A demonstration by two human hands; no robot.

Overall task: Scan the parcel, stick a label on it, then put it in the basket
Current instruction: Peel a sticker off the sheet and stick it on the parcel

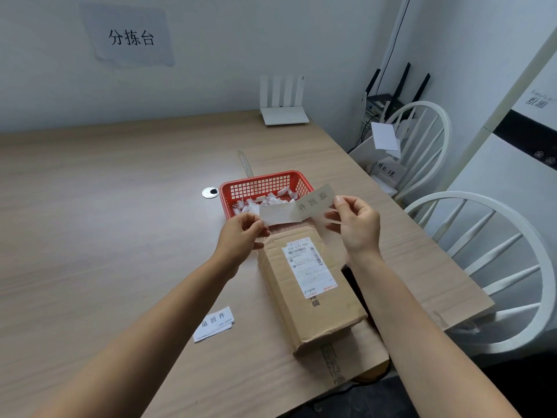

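Two bare hands raised above a wooden bench, a paper label (297, 208) stretched between them. Left hand (241, 233) pinching the label's near-left end between thumb and fingertips; right hand (355, 224) pinching the far-right end with thumb and forefinger, remaining fingers loosely spread below. Printed characters visible on the label, seen upside down; backing possibly peeling apart from the sticker at the fold, though hard to tell.

Directly beneath the hands, a cardboard parcel (310, 291) lying flat on the bench near its right edge, white shipping slip (309, 270) face up on top, the near end reaching toward the bench's front edge. Just beyond the parcel's far end, a red basket (265, 184) holding a heap of white paper scraps (265, 202). Left of the basket, a round cable port (210, 192) set in the bench top. Left of the parcel, close to the front edge, a small stack of labels (214, 323). At the far right corner, a white router (283, 101) against the wall. Taped to the wall, a paper sign (129, 36). Past the right edge, two white chairs (494, 267).
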